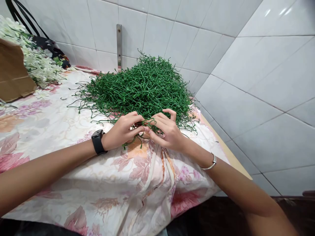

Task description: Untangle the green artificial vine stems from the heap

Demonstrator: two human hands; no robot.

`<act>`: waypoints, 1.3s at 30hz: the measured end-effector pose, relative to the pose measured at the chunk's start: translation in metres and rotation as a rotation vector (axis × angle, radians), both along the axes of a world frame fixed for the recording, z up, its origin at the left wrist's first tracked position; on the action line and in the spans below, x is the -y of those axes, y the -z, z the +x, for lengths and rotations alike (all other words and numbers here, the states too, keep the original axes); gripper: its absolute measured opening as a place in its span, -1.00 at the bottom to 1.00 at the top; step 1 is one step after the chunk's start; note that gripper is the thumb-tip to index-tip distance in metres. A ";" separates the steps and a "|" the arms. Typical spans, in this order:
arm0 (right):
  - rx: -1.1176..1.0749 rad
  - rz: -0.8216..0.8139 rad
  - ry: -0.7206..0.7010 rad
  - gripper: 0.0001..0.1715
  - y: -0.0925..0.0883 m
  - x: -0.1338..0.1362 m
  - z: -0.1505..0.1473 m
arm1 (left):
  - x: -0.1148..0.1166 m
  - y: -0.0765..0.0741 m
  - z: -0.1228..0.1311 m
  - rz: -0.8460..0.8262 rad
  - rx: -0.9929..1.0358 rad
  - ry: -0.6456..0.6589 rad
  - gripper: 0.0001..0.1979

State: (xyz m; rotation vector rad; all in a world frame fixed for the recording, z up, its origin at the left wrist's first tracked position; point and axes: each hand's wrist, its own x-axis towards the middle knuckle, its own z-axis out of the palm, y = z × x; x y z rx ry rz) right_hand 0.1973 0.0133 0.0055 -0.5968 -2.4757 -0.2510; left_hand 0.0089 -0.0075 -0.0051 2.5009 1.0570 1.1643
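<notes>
White tiled wall (265, 88) | floral tablecloth (61, 123) | left hand (124, 130), right hand (167, 131) pinching green stems (148, 121)

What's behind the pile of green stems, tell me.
Behind the pile of green stems rises a white tiled wall, with an upright metal strip against it. The pile covers the lower wall, so anything low behind it cannot be seen.

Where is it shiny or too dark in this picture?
In the head view, white glare streaks the glossy pale wall tiles, top right; the head view also darkens among the thin green stems and below the white flower-printed cloth.
</notes>
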 end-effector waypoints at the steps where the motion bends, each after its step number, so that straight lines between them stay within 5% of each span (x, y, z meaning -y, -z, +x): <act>1: 0.010 0.006 -0.010 -0.84 0.000 -0.001 0.000 | 0.000 0.000 0.000 0.012 -0.017 -0.005 -0.85; 9: 0.030 0.036 -0.034 -0.80 -0.002 -0.007 0.005 | 0.001 -0.002 0.001 -0.013 -0.067 0.041 -0.83; 19: -0.045 -0.432 -0.149 -0.81 -0.015 -0.006 0.008 | 0.001 -0.009 -0.004 -0.421 0.081 0.283 -0.77; 31: -0.134 -0.634 -0.153 -0.61 -0.019 -0.008 0.007 | -0.001 0.010 0.000 -0.456 0.214 0.202 -0.77; 34: -0.145 -0.580 -0.151 -0.63 -0.020 -0.009 0.007 | 0.000 0.011 0.000 -0.364 0.264 0.179 -0.79; 39: -0.116 -0.164 -0.065 -0.72 -0.027 -0.005 0.008 | 0.000 0.011 0.001 -0.222 0.228 0.165 -0.82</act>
